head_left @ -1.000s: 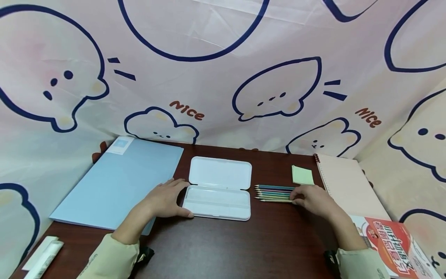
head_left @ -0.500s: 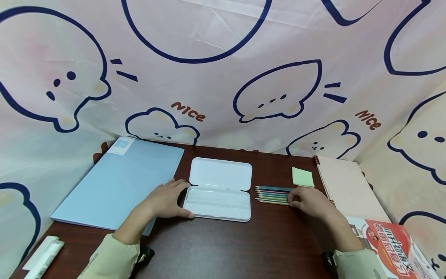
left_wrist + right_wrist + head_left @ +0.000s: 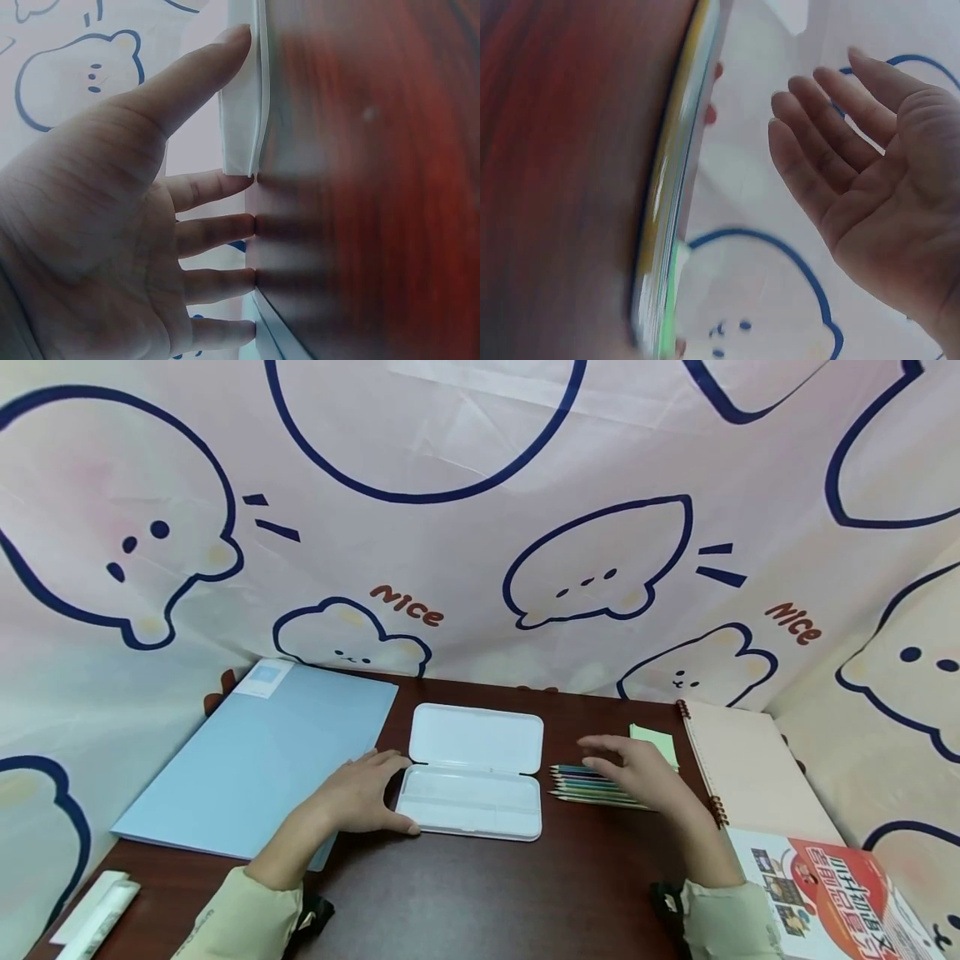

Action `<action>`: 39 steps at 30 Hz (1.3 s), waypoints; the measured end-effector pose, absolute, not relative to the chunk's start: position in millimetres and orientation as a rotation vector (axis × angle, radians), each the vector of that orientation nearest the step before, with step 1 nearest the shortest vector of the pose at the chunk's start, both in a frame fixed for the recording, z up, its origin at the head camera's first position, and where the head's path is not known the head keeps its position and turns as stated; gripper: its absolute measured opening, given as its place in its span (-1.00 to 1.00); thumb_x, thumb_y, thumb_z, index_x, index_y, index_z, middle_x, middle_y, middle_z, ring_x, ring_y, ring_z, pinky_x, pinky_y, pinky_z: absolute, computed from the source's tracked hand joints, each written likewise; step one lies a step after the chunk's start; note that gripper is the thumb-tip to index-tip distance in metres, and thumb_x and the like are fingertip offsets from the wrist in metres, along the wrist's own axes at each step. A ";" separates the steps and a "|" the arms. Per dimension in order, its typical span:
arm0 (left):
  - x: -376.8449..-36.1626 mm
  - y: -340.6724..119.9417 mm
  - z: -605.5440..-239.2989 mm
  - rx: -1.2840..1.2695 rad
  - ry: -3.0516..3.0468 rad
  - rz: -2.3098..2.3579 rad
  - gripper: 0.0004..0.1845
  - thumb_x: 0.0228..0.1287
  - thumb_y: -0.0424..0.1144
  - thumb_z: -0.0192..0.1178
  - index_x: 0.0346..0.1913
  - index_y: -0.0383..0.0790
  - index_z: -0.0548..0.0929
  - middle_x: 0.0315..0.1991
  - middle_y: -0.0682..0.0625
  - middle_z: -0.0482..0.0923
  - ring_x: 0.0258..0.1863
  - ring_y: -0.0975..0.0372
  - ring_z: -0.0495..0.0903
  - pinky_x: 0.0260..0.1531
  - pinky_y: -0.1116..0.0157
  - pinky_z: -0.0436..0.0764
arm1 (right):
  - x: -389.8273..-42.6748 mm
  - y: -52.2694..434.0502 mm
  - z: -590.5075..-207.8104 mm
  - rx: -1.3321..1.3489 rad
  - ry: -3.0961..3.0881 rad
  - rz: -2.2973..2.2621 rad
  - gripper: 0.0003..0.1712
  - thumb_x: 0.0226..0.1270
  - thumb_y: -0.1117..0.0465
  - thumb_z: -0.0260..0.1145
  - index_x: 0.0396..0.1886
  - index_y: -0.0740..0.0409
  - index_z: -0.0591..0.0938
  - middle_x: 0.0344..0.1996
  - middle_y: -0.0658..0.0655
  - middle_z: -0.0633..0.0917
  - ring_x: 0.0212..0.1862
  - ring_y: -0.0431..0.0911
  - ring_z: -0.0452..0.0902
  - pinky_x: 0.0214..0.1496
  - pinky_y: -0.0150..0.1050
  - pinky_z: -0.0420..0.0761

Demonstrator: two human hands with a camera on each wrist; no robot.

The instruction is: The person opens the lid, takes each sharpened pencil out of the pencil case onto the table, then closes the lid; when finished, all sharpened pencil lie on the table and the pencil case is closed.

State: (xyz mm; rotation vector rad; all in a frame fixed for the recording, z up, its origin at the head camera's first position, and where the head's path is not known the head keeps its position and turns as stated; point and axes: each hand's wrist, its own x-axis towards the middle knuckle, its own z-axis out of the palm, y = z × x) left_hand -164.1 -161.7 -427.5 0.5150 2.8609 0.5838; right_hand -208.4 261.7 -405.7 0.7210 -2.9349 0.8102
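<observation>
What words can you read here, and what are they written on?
"Nice": orange letters on the cartoon curtain behind the table, left of the middle.
"Nice": again on the same curtain, at the right.
Big white characters on the red book cover: too tilted and blurred to read.
Pale label on the blue folder: too small to read.

Brown wooden table (image 3: 480, 893) ran across the lower frame. Light blue folder (image 3: 262, 760) lay at 9 o'clock, a small label at its far corner. Green sticky-note pad (image 3: 660, 739) sat at 3 o'clock, just beside a pink spiral notebook (image 3: 750, 768) further toward 3. Red-and-white printed booklet (image 3: 832, 893) lay at 4 o'clock, partly overlapping the notebook's near edge. White tube-like item (image 3: 97, 914) rested at 8 o'clock by the table corner; what it was could not be told. Pink cartoon-print cloth (image 3: 480, 527) with "nice" lettering hung from 10 through 2 o'clock behind everything.
</observation>
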 end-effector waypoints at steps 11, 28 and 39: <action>-160.5 -158.8 -428.4 0.529 2.888 0.580 0.01 -0.14 0.28 0.55 0.35 -0.22 0.50 0.41 -0.29 0.41 0.44 -0.35 0.28 0.31 -0.33 0.35 | -223.1 205.7 -407.6 0.576 -2.998 1.061 -0.25 0.51 -0.07 0.25 0.57 0.01 0.27 0.34 0.26 0.57 0.20 0.12 0.65 0.09 0.06 0.70; -161.8 -157.4 -430.3 0.480 2.938 0.560 0.02 -0.15 0.26 0.56 0.34 -0.29 0.51 0.37 -0.26 0.47 0.41 -0.29 0.36 0.28 -0.30 0.40 | -209.9 189.6 -398.6 0.623 -2.821 1.186 -0.64 0.56 -0.13 0.15 0.10 -0.11 0.69 0.01 0.03 0.73 -0.14 -0.03 0.71 -0.11 -0.20 0.70; -164.8 -157.8 -432.6 0.501 2.911 0.594 0.03 -0.14 0.27 0.56 0.33 -0.29 0.47 0.36 -0.22 0.46 0.44 -0.31 0.29 0.26 -0.44 0.30 | -187.7 182.7 -408.3 1.158 -2.986 0.899 -0.91 0.38 0.15 0.41 -0.19 -0.18 0.70 0.17 0.05 0.66 0.13 -0.09 0.60 0.07 -0.14 0.67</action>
